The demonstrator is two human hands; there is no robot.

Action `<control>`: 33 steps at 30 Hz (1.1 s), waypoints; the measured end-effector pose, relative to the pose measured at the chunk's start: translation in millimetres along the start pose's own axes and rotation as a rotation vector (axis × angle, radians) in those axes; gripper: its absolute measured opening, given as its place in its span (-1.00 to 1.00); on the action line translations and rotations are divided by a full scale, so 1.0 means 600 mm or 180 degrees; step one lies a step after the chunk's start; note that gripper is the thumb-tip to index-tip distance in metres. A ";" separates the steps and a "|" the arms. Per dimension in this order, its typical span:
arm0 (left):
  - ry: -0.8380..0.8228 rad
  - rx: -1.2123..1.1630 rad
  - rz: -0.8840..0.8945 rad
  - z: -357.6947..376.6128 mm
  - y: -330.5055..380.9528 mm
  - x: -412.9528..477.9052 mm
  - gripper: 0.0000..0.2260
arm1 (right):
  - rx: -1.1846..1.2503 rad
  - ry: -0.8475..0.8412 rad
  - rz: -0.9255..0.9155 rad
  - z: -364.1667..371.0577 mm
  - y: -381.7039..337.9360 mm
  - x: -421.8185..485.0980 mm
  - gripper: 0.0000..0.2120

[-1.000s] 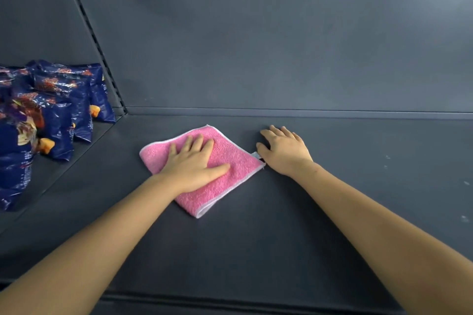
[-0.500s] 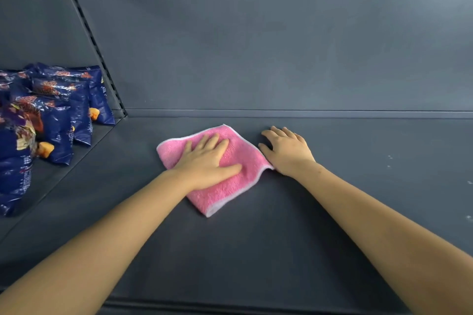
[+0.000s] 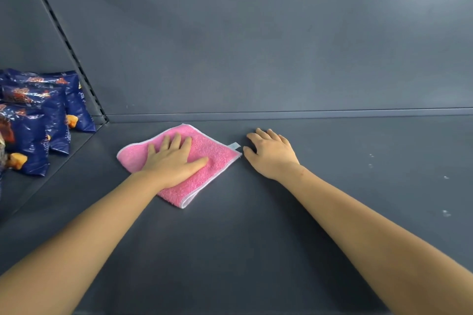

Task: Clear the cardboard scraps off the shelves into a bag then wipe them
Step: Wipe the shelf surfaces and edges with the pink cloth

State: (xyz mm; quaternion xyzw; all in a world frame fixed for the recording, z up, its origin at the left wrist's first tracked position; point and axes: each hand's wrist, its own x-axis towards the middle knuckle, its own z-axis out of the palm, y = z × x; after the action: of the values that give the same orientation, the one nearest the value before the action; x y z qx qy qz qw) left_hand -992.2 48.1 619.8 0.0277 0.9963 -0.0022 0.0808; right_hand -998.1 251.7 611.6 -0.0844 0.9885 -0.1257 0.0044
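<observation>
Pink cloth [image 3: 217, 161] pressed flat under left hand [image 3: 171, 161], fingers spread; right hand [image 3: 272, 155], fingers loosely spread, just beside its right corner.

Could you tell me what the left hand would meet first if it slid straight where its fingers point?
Probably the raised ledge at the back: the left hand, flat on the pink cloth, points that way and nothing visible lies between.
</observation>
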 end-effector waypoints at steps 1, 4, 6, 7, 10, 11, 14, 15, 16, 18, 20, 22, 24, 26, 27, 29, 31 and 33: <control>-0.0004 0.0017 0.0086 0.001 0.003 -0.004 -0.33 | -0.0012 0.0007 -0.0006 0.000 -0.001 0.000 -0.53; 0.0003 0.0013 0.0251 0.003 0.007 0.000 -0.33 | -0.0036 0.0028 -0.0006 0.001 -0.003 0.002 -0.53; 0.0005 -0.0030 0.0240 -0.001 0.006 0.014 -0.33 | -0.0033 0.0052 0.0000 0.001 -0.003 0.002 -0.53; 0.0002 -0.0061 0.0187 -0.003 0.004 0.023 -0.34 | -0.0034 0.0060 -0.0004 0.001 -0.003 0.002 -0.53; 0.0047 -0.0090 -0.0021 -0.009 -0.009 0.053 -0.32 | -0.0028 0.0052 -0.0015 0.001 -0.002 0.001 -0.54; 0.0062 -0.0097 -0.0077 -0.009 -0.015 0.062 -0.32 | -0.0011 0.0038 -0.0008 0.000 -0.002 0.001 -0.53; 0.0081 -0.0139 -0.0229 -0.011 -0.035 0.077 -0.31 | 0.0062 0.0041 0.0034 -0.001 0.001 0.002 -0.53; 0.0073 -0.0155 -0.0278 -0.011 -0.039 0.078 -0.30 | 0.0087 0.0048 0.0051 -0.001 0.001 0.003 -0.53; 0.0060 -0.0167 -0.0317 -0.012 -0.043 0.076 -0.30 | 0.0100 0.0046 0.0064 -0.002 0.002 0.003 -0.53; 0.0048 -0.0171 -0.0369 -0.012 -0.047 0.067 -0.30 | 0.0099 0.0030 0.0071 -0.003 0.001 0.001 -0.53; 0.0047 -0.0157 -0.0362 -0.010 -0.047 0.049 -0.30 | 0.0065 0.0028 0.0076 -0.004 -0.001 0.000 -0.54; 0.0052 -0.0107 -0.0262 -0.006 -0.044 0.023 -0.30 | -0.0020 0.0052 0.0142 -0.005 -0.005 0.001 -0.55; 0.0050 -0.0035 -0.0101 0.000 -0.039 -0.006 -0.31 | -0.0086 0.0038 0.0290 -0.004 -0.022 0.006 -0.56; 0.0031 -0.0004 0.0027 0.006 -0.035 -0.028 -0.32 | -0.0054 -0.0044 0.0279 -0.003 -0.057 0.018 -0.55; 0.0022 -0.0006 0.0060 0.007 -0.035 -0.036 -0.32 | -0.0022 -0.0086 0.0162 0.000 -0.080 0.025 -0.55; 0.0016 -0.0045 0.0083 0.008 -0.040 -0.043 -0.33 | 0.0036 -0.0118 -0.0135 0.006 -0.128 0.038 -0.55; 0.0033 -0.0127 0.0014 0.005 -0.055 -0.041 -0.32 | 0.0082 -0.0120 -0.0326 0.013 -0.164 0.049 -0.55; 0.0048 -0.0164 -0.0135 0.003 -0.080 -0.033 -0.31 | 0.0117 -0.0153 -0.0390 0.022 -0.185 0.058 -0.56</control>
State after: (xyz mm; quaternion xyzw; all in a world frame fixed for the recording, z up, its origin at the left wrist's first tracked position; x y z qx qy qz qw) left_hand -974.8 -0.7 621.3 0.0044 0.9970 0.0220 0.0739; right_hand -1013.7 136.8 626.7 -0.1477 0.9786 -0.1419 0.0220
